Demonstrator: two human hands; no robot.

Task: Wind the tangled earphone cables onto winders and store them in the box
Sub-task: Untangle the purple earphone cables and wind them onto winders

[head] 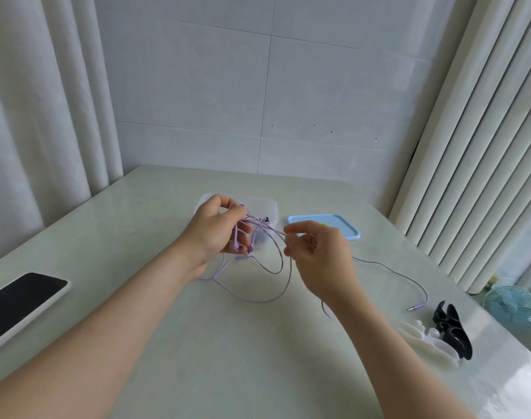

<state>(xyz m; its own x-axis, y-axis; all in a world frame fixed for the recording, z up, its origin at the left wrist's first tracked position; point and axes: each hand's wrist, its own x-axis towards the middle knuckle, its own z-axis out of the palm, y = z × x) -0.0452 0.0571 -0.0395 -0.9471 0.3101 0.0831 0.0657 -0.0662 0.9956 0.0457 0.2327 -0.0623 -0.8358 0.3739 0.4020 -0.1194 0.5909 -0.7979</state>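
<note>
- The pale table (197,343) carries a dark-screened phone (19,306) in a white case at its near left edge.
- At the near right lie the winders: a white winder (427,340) and, touching its far side, a black winder (453,331), both with no cable on them.
- Just beyond them the jack plug (412,309) of the purple earphone cable (258,285) rests on the table, and its lead curves back toward the right hand.
- Loose loops of the cable hang from both hands, and the lowest loops lie on the table between the forearms.
- The right hand (318,255) pinches a single strand between thumb and forefinger, with the other fingers curled in.
- The left hand (219,228) has its fingers curled round the tangled bunch, and the purple earbuds (236,244) dangle under its palm.
- Behind the left hand stands the clear box (270,207), lid off, with something small and dark inside that I cannot make out.
- Its light blue lid (346,228) lies flat just to the right of the box, partly behind the right hand.
- A small blue fan (512,306) sits past the table's right edge.
</note>
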